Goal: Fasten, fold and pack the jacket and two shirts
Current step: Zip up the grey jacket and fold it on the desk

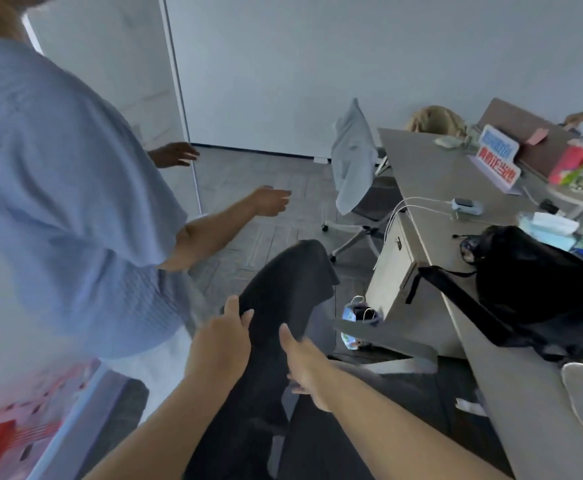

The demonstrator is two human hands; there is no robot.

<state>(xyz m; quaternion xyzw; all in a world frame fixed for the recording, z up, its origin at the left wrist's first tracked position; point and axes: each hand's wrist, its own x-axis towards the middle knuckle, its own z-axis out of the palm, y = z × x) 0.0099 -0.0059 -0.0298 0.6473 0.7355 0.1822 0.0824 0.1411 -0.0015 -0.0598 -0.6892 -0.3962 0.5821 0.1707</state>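
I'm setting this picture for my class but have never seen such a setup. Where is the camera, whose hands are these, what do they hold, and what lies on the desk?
No machine here: the two grips are a person's bare hands, filmed by one wide camera on that person's head, looking forward and down. The left grip curls its fingers over the edge of a dark garment held up in front. The right grip lies against the same cloth; whether it holds it is unclear. On the desk at the right lie a black bag, white cables and a sign. A pale garment hangs over a chair. Another person in a blue top stands at the left.
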